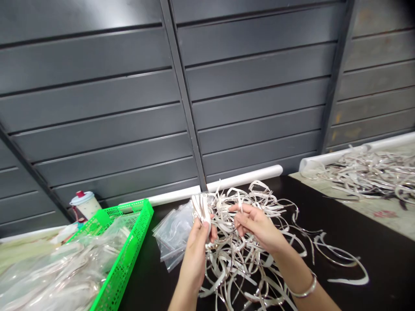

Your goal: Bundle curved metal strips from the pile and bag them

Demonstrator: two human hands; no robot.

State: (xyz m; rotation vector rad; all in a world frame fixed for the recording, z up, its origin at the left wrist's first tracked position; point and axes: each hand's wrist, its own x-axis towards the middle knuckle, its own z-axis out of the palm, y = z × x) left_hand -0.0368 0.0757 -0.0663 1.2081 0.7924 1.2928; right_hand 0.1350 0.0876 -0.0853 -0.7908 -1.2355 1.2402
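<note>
My left hand (196,255) is shut on a small bundle of white, silvery strips (201,211), held upright in front of me. My right hand (256,224) is close to the right of that bundle, its fingers curved among the strips. I cannot tell whether they grip a strip. A large tangled pile of the same white, silvery strips (233,268) lies under both hands on a black table (366,259). My forearms hide part of the pile. A metal bangle (304,287) circles my right wrist.
Clear zip bags (173,233) lie left of the pile. Further left, a bright green plastic crate (129,242) holds filled plastic bags (58,270). Behind it stands a cup with a red lid (86,205). More strips (372,172) cover a mat at the right, before a grey panelled wall (97,108).
</note>
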